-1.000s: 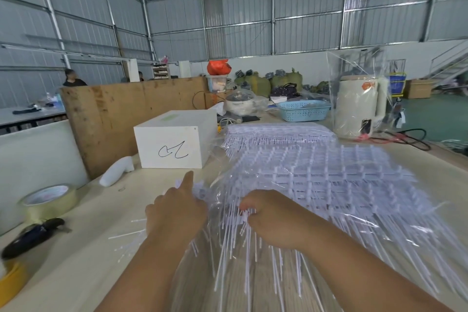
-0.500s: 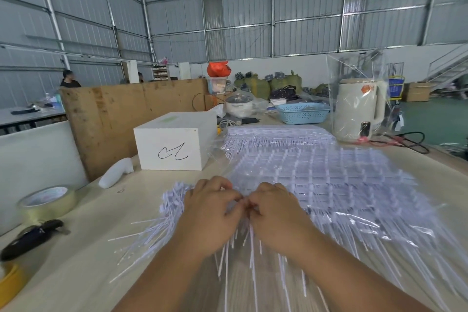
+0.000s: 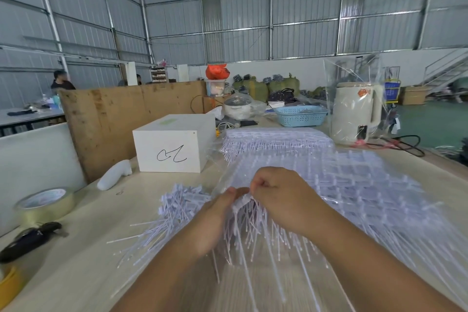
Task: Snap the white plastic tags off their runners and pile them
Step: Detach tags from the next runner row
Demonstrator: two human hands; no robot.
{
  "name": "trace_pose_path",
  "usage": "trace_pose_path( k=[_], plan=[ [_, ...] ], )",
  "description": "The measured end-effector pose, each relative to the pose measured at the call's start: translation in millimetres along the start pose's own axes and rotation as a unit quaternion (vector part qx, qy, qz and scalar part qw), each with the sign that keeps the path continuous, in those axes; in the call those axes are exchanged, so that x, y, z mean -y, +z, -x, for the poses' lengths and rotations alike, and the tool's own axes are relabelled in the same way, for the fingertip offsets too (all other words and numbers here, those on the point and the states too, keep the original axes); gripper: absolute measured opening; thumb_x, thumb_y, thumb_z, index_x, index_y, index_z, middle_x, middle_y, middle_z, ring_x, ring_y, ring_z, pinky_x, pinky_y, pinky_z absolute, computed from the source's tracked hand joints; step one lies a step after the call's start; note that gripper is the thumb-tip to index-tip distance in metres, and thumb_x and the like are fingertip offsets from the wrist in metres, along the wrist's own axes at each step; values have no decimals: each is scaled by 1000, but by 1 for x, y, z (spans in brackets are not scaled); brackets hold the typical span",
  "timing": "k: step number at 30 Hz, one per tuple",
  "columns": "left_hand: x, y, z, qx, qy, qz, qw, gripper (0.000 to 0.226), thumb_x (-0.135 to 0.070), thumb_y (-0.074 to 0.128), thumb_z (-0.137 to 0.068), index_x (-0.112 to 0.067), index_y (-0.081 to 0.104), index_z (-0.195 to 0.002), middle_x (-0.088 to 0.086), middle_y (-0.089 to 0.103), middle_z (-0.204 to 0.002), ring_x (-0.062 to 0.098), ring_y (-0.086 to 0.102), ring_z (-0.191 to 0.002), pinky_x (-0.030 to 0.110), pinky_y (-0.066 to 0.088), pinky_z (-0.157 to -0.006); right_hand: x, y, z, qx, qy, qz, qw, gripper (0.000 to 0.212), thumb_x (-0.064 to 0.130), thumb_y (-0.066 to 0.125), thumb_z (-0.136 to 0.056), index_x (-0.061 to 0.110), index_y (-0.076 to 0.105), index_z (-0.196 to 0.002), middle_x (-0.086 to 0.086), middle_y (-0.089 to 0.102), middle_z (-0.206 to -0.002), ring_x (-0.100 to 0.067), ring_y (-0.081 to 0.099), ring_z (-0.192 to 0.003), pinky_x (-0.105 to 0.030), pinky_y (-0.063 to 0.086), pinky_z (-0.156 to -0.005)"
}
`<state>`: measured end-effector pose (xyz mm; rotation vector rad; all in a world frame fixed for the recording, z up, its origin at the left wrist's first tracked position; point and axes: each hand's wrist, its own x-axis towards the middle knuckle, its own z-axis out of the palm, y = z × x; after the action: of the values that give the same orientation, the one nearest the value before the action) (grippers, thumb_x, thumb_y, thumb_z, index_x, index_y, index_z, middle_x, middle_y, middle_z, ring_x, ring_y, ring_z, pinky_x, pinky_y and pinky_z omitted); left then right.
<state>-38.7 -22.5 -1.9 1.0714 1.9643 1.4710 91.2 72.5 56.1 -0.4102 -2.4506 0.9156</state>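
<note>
Both grips pinch one bunch of white tags (image 3: 243, 206): my right hand (image 3: 283, 195) steadies the runner end, my left hand (image 3: 215, 213) pulls twd the loose pile (image 3: 182, 200), just left of the bunch, so snapped ones drop there.

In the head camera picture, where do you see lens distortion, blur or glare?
Head view: the wide lens bends the wall beams and stretches the forearms at the bottom edge; the tags on runners blur toward the right edge; the plastic bag over the kettle shows glare streaks; both the left hand and the right hand stay fairly sharp; light is even, shadows soft.
</note>
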Motion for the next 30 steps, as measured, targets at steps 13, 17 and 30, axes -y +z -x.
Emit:
trace_pose_path(
  k=[13,17,30],
  plan=[
    [12,-3,14,-7,10,-275,961,42,-50,37,-94,-44,44,-134,-1,33,-154,23,23,-144,49,20,-117,6,-14,1,64,-1,-49,997,11,12,59,-83,13,65,-74,11,58,-60,-3,47,-49,-25,37,-54],
    [24,-3,4,-51,-48,-367,928,55,-34,33,-99,-50,15,-148,-6,8,-161,28,8,-147,56,16,-113,10,-14,5,82,-24,-30,996,14,12,58,-84,15,64,-72,7,63,-70,1,47,-49,-22,38,-55],
    [12,10,9,-205,-11,-359,911,27,-45,50,-93,-43,64,-116,-12,43,-144,21,31,-138,43,19,-114,17,-31,5,15,-125,-34,992,20,17,50,-98,24,55,-80,14,57,-70,-4,49,-61,-26,40,-59]
  ],
)
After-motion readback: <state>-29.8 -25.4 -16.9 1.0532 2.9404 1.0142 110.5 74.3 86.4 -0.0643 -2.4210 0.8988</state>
